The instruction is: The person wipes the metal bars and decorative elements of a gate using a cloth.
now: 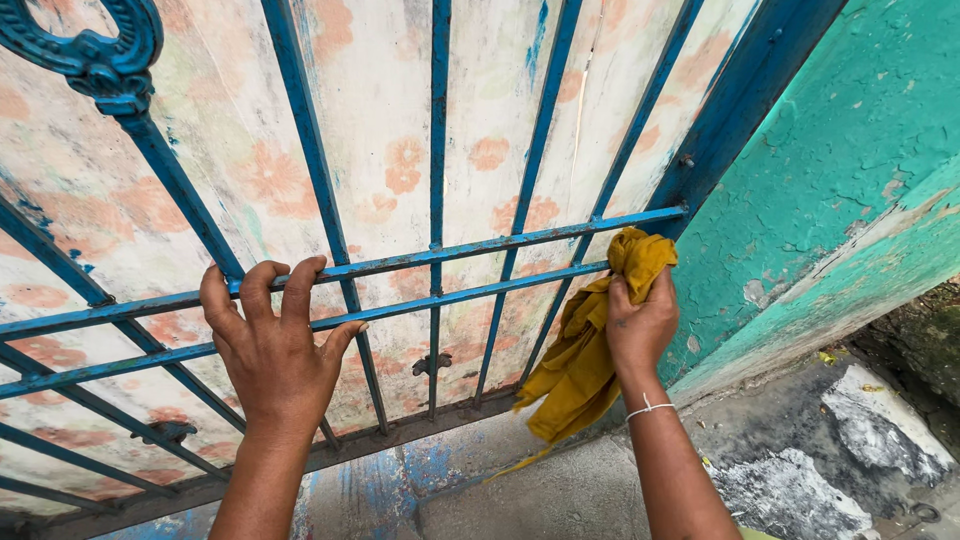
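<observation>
- The left hand (275, 345) grips the blue metal gate (437, 150), its fingers curled over the upper of two horizontal rails (480, 245), the thumb spread out to the right near the lower rail.
- The right hand (642, 325) is closed around a mustard-yellow cloth (580, 365), pressing its bunched top against the rails at the gate's right end, just beside the thick blue frame post (745, 95).
- The rest of the cloth hangs loose below the hand, down toward the gate's bottom bar (440, 420).
- A thin white band (648, 408) circles the right wrist.
- Behind the bars sits a pale backing panel (380, 110) with faded orange flower prints; the blue paint on the bars is worn in places.
- To the right of the gate stands a turquoise wall (850, 150) with peeling paint.
- Below lies a rough concrete floor (800, 460), grey with white patches.
- A curled iron ornament (100, 50) tops the gate's upper left.
</observation>
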